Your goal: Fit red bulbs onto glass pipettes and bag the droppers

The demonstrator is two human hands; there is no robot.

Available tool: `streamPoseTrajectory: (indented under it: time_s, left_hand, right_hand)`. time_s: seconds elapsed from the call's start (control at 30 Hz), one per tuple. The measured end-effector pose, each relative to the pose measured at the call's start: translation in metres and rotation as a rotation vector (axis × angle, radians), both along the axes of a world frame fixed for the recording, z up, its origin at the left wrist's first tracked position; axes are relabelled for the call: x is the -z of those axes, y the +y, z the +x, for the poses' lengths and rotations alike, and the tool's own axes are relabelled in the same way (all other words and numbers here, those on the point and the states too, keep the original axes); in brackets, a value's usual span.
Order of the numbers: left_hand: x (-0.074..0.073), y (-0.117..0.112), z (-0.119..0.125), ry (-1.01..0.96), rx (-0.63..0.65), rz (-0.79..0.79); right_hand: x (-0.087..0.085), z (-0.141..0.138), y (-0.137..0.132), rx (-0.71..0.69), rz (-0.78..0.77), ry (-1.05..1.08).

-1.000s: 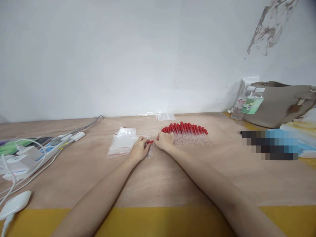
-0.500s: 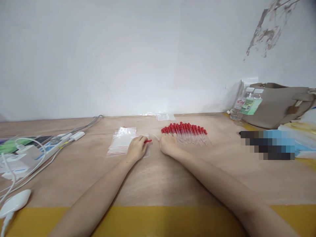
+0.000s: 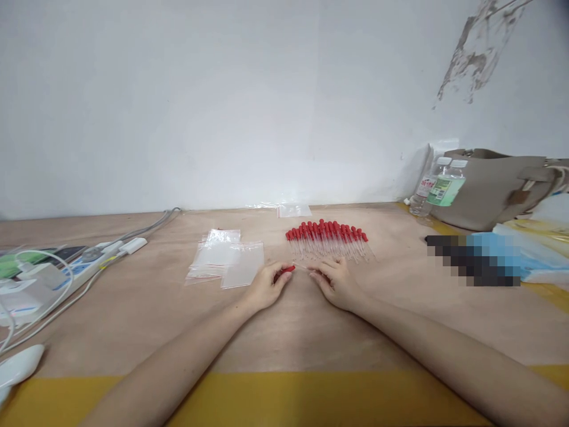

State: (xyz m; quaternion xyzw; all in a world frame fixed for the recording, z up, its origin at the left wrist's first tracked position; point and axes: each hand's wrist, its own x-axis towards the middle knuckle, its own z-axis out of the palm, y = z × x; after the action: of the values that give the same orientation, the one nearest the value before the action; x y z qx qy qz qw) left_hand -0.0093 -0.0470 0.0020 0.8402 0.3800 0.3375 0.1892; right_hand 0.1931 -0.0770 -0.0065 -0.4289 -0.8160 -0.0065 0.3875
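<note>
Between thumb and fingers, my left hand (image 3: 267,286) grips a red rubber dropper bulb (image 3: 288,269) whose end points right. Facing it, my right hand (image 3: 336,284) pinches a thin clear dropper tube (image 3: 302,267). The tube's left end lies close to the bulb; whether they touch I cannot tell. Just beyond my right hand is a row of droppers (image 3: 326,232) with red bulbs and clear stems, the bulbs toward the wall. Left of my left hand, flat clear zip bags (image 3: 213,252) lie in a loose stack, with one bag (image 3: 243,267) overlapping its right side.
At the left lie a power strip (image 3: 84,264), white cables and a white charger (image 3: 20,365). A clear bag (image 3: 294,210) lies by the wall. Two bottles (image 3: 447,190), a grey handbag (image 3: 493,190) and blue packaging (image 3: 498,252) stand or lie at the right.
Both hands have moved right and toward me, away from the bags. The bulb and tube, earlier apart, are now close together in line. The view has shifted slightly.
</note>
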Motion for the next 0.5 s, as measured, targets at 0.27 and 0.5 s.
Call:
streamPoseTrajectory:
  time_s: [0.27,0.5]
  left_hand:
    - [0.0026,0.002,-0.0015,-0.072,0.001,-0.104]
    - [0.0075,0.0056,-0.0008,-0.111,-0.02,-0.109]
  right_hand:
    - [0.0012,-0.0013,-0.0015,-0.003,-0.027,0.029]
    - [0.0035,-0.0015,0.0008,-0.053,-0.045,0.025]
